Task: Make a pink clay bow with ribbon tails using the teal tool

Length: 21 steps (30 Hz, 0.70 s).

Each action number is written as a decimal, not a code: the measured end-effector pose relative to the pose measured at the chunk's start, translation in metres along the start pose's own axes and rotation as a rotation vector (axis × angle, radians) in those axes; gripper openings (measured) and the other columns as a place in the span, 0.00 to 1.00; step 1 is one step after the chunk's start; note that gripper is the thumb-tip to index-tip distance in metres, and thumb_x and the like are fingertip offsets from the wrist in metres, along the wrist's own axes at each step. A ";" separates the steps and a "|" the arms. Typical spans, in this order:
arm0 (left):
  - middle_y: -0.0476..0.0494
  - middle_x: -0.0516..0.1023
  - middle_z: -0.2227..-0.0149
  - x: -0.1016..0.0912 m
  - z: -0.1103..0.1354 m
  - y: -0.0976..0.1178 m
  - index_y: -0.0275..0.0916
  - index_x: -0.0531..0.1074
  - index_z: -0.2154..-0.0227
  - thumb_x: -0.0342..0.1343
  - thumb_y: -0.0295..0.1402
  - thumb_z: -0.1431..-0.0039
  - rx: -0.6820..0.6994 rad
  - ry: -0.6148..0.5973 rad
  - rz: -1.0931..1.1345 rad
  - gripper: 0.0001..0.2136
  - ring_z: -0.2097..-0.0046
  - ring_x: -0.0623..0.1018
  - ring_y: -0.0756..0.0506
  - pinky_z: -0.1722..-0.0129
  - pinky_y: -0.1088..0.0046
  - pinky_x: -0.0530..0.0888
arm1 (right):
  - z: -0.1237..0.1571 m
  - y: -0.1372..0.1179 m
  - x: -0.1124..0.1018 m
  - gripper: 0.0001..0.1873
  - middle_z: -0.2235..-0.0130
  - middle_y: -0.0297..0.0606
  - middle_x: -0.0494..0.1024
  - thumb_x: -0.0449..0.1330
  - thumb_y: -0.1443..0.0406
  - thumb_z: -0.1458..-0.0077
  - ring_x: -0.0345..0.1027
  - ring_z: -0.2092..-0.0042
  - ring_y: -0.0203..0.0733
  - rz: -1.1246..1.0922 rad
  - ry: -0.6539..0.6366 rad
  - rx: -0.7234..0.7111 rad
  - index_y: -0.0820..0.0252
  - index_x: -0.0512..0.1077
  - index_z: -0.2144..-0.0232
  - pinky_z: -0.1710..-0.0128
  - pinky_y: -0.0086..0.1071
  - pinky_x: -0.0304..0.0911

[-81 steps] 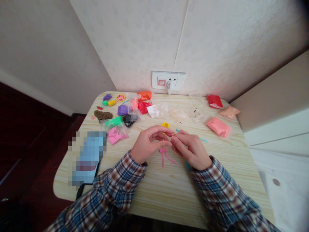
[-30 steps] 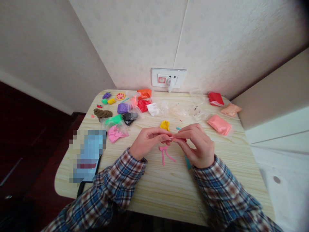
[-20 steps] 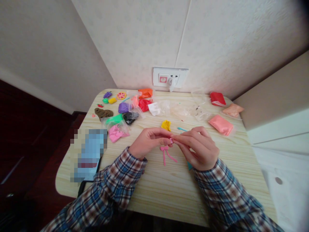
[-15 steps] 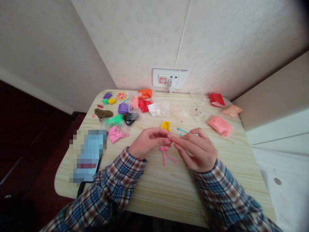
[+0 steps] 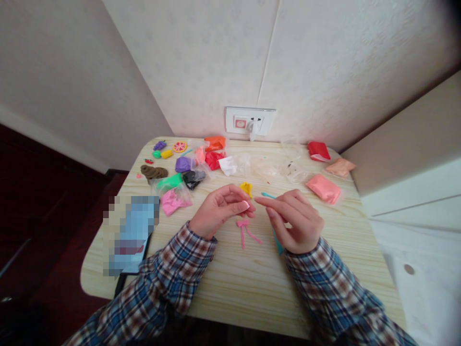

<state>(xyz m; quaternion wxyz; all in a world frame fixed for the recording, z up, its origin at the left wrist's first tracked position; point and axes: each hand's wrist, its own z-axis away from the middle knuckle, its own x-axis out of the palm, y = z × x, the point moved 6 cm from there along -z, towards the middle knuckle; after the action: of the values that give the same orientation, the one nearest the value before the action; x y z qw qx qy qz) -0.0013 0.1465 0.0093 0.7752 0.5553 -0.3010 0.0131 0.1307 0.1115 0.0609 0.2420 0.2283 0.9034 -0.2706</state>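
Between the thumb and fingers of my left hand [image 5: 225, 209] is a small pink piece of clay [image 5: 246, 204], mostly covered by the fingers. My right hand [image 5: 297, 221] hovers just to the right, its index finger stretched toward that piece and its thumb apart; nothing shows in it. On the table below lies a pink clay bow [image 5: 243, 224] with two long thin tails. A lump of yellow clay [image 5: 246, 188] sits behind my left fingertips. Blue modelling tools [image 5: 267, 195] lie partly hidden by my right hand.
Bags of coloured clay [image 5: 175, 199] crowd the back left, near small clay fruits [image 5: 166, 154] and a coiled brown piece [image 5: 154, 171]. A phone [image 5: 135, 235] lies at the left edge. Clear bags [image 5: 266, 168] are at the back; a salmon clay packet [image 5: 324, 188] is at right.
My right fingertips have drawn back to the right, off the pink piece. My left hand still holds it, and more of it shows now. The view has shifted slightly.
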 end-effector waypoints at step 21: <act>0.48 0.77 0.75 -0.008 -0.001 0.001 0.35 0.79 0.70 0.68 0.35 0.58 0.019 0.068 -0.027 0.12 0.71 0.74 0.53 0.68 0.79 0.71 | -0.002 0.008 0.000 0.13 0.75 0.32 0.70 0.55 0.75 0.47 0.61 0.73 0.35 0.009 -0.012 0.031 0.59 0.71 0.60 0.71 0.32 0.58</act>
<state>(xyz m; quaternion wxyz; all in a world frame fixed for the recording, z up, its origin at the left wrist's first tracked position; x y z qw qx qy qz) -0.0076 0.1499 0.0058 0.7798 0.5657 -0.2670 0.0242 0.1341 0.1187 0.0592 0.2453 0.2345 0.8965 -0.2849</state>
